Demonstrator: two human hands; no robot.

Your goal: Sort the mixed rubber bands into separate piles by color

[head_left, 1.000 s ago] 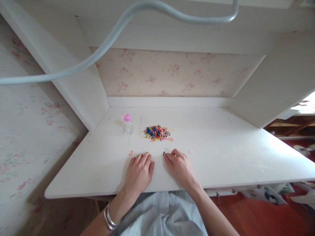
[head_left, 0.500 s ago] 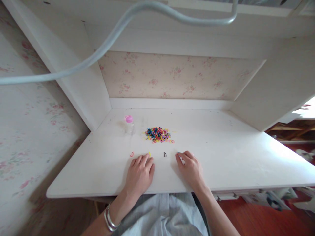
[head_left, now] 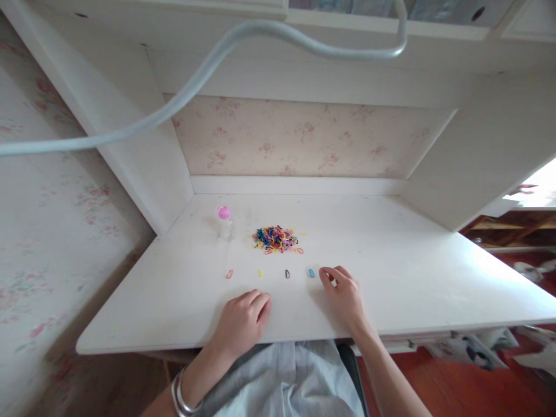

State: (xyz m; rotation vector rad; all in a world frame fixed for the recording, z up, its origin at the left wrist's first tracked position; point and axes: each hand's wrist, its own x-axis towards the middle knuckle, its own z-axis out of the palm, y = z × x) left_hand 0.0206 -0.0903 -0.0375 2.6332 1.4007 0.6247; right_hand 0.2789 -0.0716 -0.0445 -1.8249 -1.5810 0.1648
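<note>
A heap of small multicoloured clips (head_left: 275,238) lies mid-table. Nearer me, a row holds a red clip (head_left: 229,274), a yellow clip (head_left: 260,273), a black clip (head_left: 287,274) and a blue clip (head_left: 311,273). My right hand (head_left: 344,295) rests just right of the blue clip, thumb and forefinger tips pinched together; whatever they may hold is too small to tell. Below the yellow clip, my left hand (head_left: 244,318) lies on the table with its fingers curled under and hidden at the tips.
A clear container with a pink lid (head_left: 224,212) stands at the back left of the white table (head_left: 412,278). A pale cable (head_left: 260,26) crosses the view above. White side panels and a floral back wall enclose the table.
The blue clip now shows on the table beside my right hand, which has shifted slightly right. My left hand has drawn back toward me, away from the yellow clip, and its fingers have curled.
</note>
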